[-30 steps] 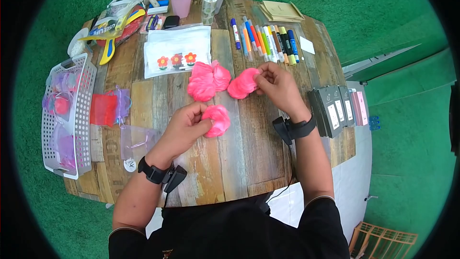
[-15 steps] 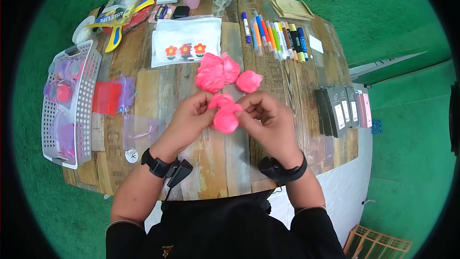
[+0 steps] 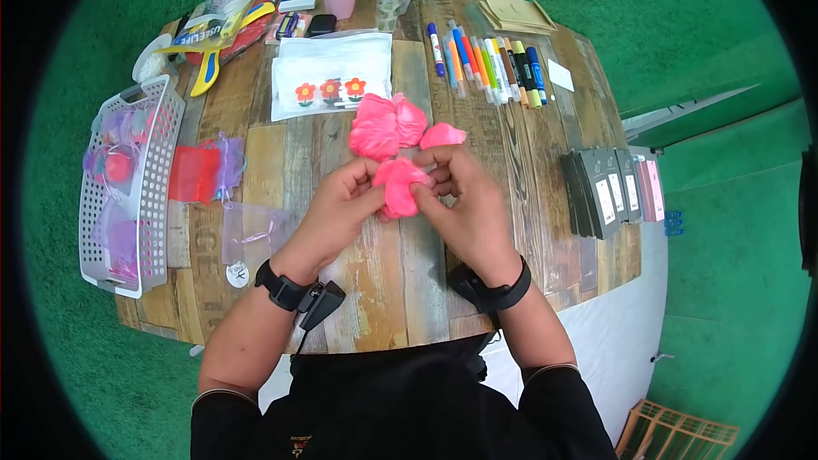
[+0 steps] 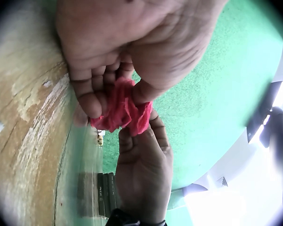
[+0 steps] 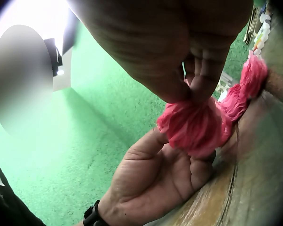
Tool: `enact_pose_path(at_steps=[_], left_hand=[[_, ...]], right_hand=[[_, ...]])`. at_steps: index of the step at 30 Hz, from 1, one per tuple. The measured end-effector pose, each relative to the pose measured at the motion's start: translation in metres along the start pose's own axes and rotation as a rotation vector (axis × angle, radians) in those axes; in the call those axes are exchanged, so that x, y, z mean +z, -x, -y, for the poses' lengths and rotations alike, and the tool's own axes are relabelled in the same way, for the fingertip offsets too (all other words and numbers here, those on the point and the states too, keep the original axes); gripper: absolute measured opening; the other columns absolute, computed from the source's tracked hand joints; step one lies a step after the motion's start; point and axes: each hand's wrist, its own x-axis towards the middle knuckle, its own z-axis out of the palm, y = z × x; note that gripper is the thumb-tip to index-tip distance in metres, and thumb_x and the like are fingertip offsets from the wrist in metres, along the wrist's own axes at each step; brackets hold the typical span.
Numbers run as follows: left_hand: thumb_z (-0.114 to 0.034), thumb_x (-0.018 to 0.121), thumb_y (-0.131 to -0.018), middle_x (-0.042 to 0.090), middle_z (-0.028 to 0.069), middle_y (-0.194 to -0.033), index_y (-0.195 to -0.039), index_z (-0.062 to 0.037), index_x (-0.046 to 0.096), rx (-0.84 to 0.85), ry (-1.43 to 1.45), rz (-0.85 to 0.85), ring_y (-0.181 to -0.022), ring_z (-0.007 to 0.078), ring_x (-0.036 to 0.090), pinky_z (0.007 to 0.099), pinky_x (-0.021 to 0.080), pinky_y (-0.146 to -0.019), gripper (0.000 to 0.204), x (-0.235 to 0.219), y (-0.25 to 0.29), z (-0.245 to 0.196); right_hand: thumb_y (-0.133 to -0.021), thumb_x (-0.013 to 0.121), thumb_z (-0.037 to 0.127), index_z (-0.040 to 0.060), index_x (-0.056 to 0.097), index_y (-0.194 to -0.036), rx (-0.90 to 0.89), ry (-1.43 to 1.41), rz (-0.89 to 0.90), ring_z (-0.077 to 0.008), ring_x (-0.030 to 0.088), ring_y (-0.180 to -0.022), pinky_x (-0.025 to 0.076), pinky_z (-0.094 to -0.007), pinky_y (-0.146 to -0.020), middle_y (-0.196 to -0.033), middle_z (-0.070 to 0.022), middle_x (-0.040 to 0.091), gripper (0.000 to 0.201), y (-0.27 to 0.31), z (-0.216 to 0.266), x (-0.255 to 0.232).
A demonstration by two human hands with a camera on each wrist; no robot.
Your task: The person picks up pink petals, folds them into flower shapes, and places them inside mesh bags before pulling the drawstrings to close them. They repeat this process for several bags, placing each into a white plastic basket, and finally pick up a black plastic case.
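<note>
Your grip, left hand point(image 3: 341, 202) and right hand point(image 3: 469, 209) each pinching the pink puff point(image 3: 399, 177) held between them over the desk point(image 3: 371, 302), could tear its seemingly thin layers if you pull unevenly, or knock the pile point(image 3: 372, 128) just beyond if you drift forward.

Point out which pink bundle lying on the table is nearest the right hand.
The small pink bundle partly hidden by the right hand; the larger pink clump lies farther left, clear of that hand.

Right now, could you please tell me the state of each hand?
Left hand: closed, holding the pink bunch.
Right hand: closed, also pinching the pink bunch.
</note>
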Motion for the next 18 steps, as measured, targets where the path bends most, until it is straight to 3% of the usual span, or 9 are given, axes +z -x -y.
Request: enact_pose_path(at_steps=[1, 4, 7, 10, 13, 16, 18], left_hand=[[-0.012, 0.068, -0.107, 0.073, 0.0012, -0.113, -0.122, -0.0031, 0.069, -0.002, -0.002, -0.001, -0.1, 0.0075, 0.067, 0.0263, 0.053, -0.087, 0.018, 0.0, 0.0, -0.001], [-0.011, 0.068, -0.107, 0.073, 0.0016, -0.115, -0.123, -0.0029, 0.069, 0.023, -0.015, 0.003, -0.102, 0.008, 0.067, 0.0265, 0.054, -0.089, 0.019, -0.001, -0.001, 0.003], [-0.004, 0.066, -0.106, 0.073, 0.0033, -0.112, -0.124, -0.0008, 0.067, 0.058, -0.019, 0.01, -0.099, 0.0085, 0.069, 0.0261, 0.056, -0.086, 0.018, -0.001, -0.001, 0.004], [-0.005, 0.066, -0.106, 0.073, 0.0027, -0.113, -0.125, -0.001, 0.067, 0.076, -0.019, 0.022, -0.099, 0.0082, 0.069, 0.0264, 0.056, -0.086, 0.019, 0.0, -0.001, 0.005], [-0.007, 0.068, -0.107, 0.072, 0.0023, -0.113, -0.125, -0.0012, 0.067, 0.085, -0.051, 0.028, -0.1, 0.0083, 0.068, 0.0269, 0.056, -0.087, 0.019, -0.002, 0.001, 0.006], [-0.009, 0.072, -0.105, 0.072, 0.002, -0.113, -0.125, -0.0012, 0.066, 0.02, 0.03, 0.047, -0.101, 0.008, 0.068, 0.0269, 0.056, -0.086, 0.022, 0.002, 0.0, 0.004], [-0.01, 0.076, -0.103, 0.072, 0.0029, -0.112, -0.123, -0.0011, 0.066, 0.098, -0.03, 0.054, -0.099, 0.0082, 0.068, 0.0266, 0.057, -0.083, 0.024, 0.009, 0.003, 0.001]], right_hand=[[-0.091, 0.079, 0.002, -0.0011, 0.068, -0.117, 0.012, -0.005, -0.001, -0.0231, 0.075, -0.09, 0.062, -0.0342, -0.081, -0.113, -0.0125, 0.073, 0.028, 0.0, 0.0, -0.001], [-0.094, 0.078, 0.003, -0.0011, 0.07, -0.126, 0.041, 0.002, 0.045, -0.0129, 0.07, -0.091, 0.059, -0.0282, -0.078, -0.116, -0.0086, 0.073, 0.033, -0.001, -0.004, -0.003], [-0.095, 0.078, 0.004, -0.0019, 0.069, -0.13, 0.051, -0.007, 0.099, -0.0111, 0.068, -0.088, 0.058, -0.0268, -0.078, -0.11, -0.007, 0.074, 0.036, -0.002, -0.009, -0.006], [-0.097, 0.078, 0.006, -0.0022, 0.07, -0.128, 0.182, -0.065, 0.182, -0.0084, 0.066, -0.085, 0.056, -0.0251, -0.076, -0.101, -0.0037, 0.073, 0.033, -0.002, -0.008, -0.011], [-0.098, 0.078, 0.007, -0.0015, 0.072, -0.125, 0.225, -0.213, 0.162, -0.0065, 0.065, -0.082, 0.055, -0.0239, -0.075, -0.094, -0.0008, 0.071, 0.029, 0.0, -0.021, -0.008], [-0.096, 0.078, 0.01, -0.001, 0.072, -0.121, 0.133, -0.109, 0.091, -0.0117, 0.068, -0.08, 0.057, -0.0275, -0.074, -0.095, -0.0066, 0.075, 0.028, 0.004, -0.027, -0.005], [-0.096, 0.078, 0.006, -0.0001, 0.073, -0.12, 0.159, -0.051, 0.087, -0.01, 0.067, -0.082, 0.056, -0.0266, -0.075, -0.095, -0.0051, 0.074, 0.025, 0.004, -0.02, -0.004]])
